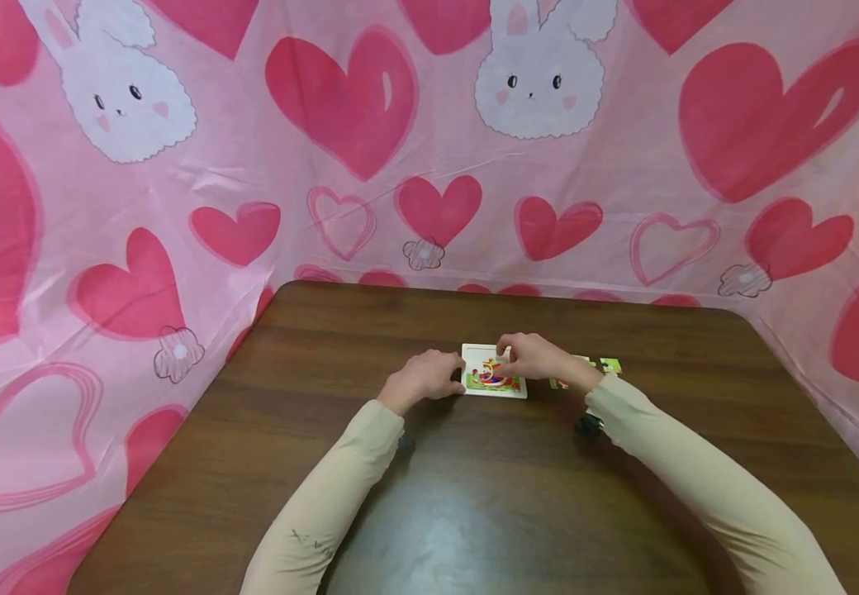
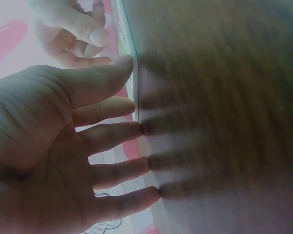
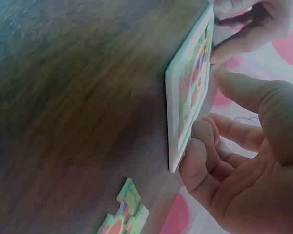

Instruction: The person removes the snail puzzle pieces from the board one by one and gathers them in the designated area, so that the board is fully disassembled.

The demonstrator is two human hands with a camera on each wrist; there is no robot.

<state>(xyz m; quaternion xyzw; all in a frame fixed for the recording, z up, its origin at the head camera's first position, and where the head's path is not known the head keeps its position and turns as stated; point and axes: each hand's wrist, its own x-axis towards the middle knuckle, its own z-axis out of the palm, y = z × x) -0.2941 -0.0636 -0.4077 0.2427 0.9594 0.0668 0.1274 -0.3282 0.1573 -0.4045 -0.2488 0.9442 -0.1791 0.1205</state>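
A square puzzle tray [image 1: 495, 394] with a white rim lies flat on the table; its colourful picture fills the lower part, while the upper part is pale. At its left side rests my left hand [image 1: 424, 378]. Its straight fingertips [image 2: 145, 165] reach the tabletop, and the thumb lies along the tray edge. My right hand [image 1: 537, 359] is over the right half of the tray, thumb and forefinger spread apart at the picture. In the right wrist view its other fingers [image 3: 193, 156] bend beside the tray's rim, and no piece shows between thumb and fingers.
Several loose puzzle pieces [image 1: 611, 365] lie right of the tray, partly hidden behind the right wrist. The brown wooden table [image 1: 459, 487] ends at the back against a pink cloth [image 1: 615, 165] with hearts and rabbits. A dark wrist device [image 1: 589, 427] sits under the right sleeve.
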